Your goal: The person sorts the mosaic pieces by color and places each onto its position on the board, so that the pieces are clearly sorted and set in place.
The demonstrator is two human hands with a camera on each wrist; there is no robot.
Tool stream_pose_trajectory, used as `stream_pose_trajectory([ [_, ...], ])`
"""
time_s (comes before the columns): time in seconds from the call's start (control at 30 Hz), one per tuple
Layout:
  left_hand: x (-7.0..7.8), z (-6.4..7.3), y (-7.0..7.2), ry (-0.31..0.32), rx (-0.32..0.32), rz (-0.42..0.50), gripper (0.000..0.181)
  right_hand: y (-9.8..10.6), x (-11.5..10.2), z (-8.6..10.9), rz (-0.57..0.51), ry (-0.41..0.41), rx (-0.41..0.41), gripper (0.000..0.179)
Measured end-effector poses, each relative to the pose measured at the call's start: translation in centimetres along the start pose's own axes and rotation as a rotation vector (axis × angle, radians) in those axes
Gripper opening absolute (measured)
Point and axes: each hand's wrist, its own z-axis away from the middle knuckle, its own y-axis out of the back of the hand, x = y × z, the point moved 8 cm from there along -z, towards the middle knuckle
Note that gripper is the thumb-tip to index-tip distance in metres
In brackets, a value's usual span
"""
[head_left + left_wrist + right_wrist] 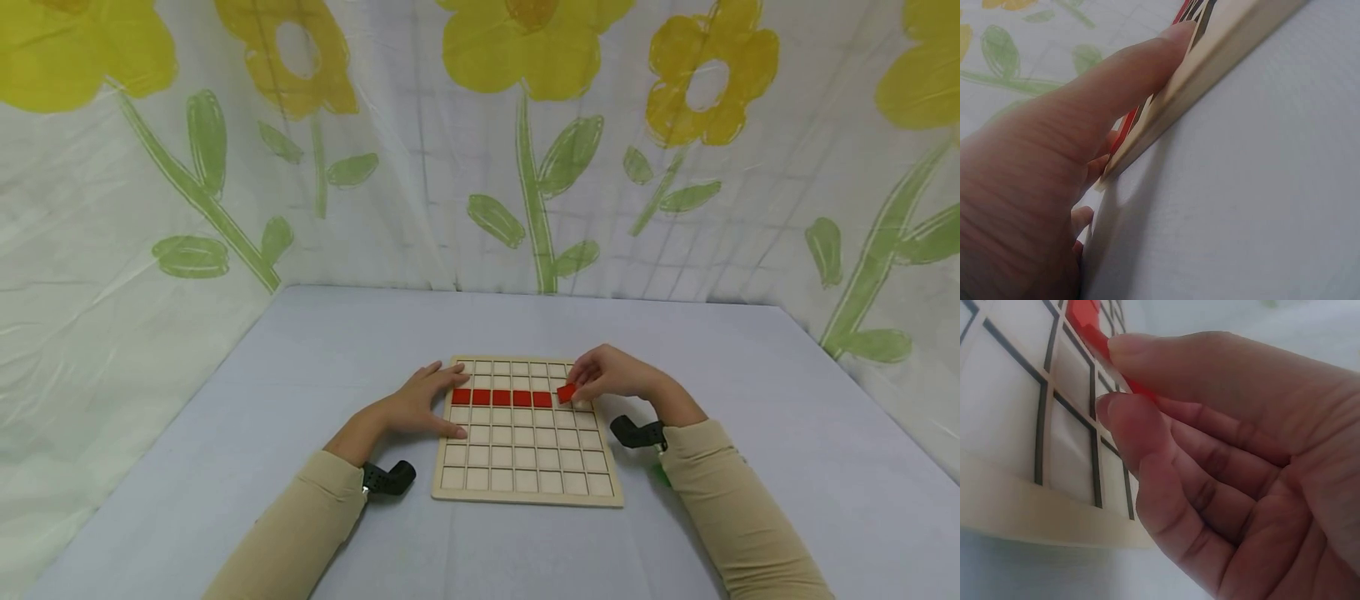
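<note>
A wooden grid board [527, 502] with square cells lies flat on the table. Several red square tiles [502, 397] fill a row in its upper half, running from the left edge rightward. My right hand [615, 372] pinches another red tile [566, 393], held tilted over the right part of that row; in the right wrist view the thumb and fingers [1138, 422] partly hide it. My left hand [417, 403] rests on the board's left edge, fingers spread, with the thumb on the frame, as the left wrist view also shows.
A white cloth covers the table [360, 333] around the board. Behind it hangs a white curtain [390, 167] printed with yellow flowers. Black wrist cameras [390, 478] sit on both wrists, and something green [661, 475] shows beside the right one.
</note>
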Motion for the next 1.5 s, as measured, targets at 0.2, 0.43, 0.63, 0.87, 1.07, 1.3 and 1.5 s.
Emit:
stream_pose_trajectory([
  [0.2, 0.0, 0.0, 0.0, 0.002, 0.001, 0.001, 0.089, -0.5, 0.2, -0.3, -0.004, 0.017, -0.017, 0.024],
  [0.43, -0.1, 0.0, 0.0, 0.007, 0.001, -0.004, 0.090, -0.8, 0.2, -0.5, -0.009, 0.014, -0.011, 0.026],
  [0.63, -0.1, 0.0, 0.0, 0.009, -0.002, -0.009, 0.090, -1.0, -0.2, -0.5, -0.010, 0.009, -0.013, 0.026],
  [0.87, -0.1, 0.0, 0.0, 0.012, -0.006, -0.007, 0.090, -1.2, -0.8, -0.3, 0.042, 0.023, -0.014, 0.022],
  [1.07, -0.1, 0.0, 0.0, 0.009, -0.010, -0.011, 0.090, -1.3, -0.8, -0.5, 0.052, 0.028, -0.011, 0.021],
  [1.3, 0.0, 0.0, 0.0, 0.014, -0.012, -0.008, 0.091, -1.7, -0.9, -0.5, 0.072, 0.012, -0.054, 0.027],
  [1.5, 0.2, 0.1, -0.1, 0.014, -0.007, 0.000, 0.091, -1.5, -1.0, 0.3, 0.121, -0.030, -0.102, 0.038],
])
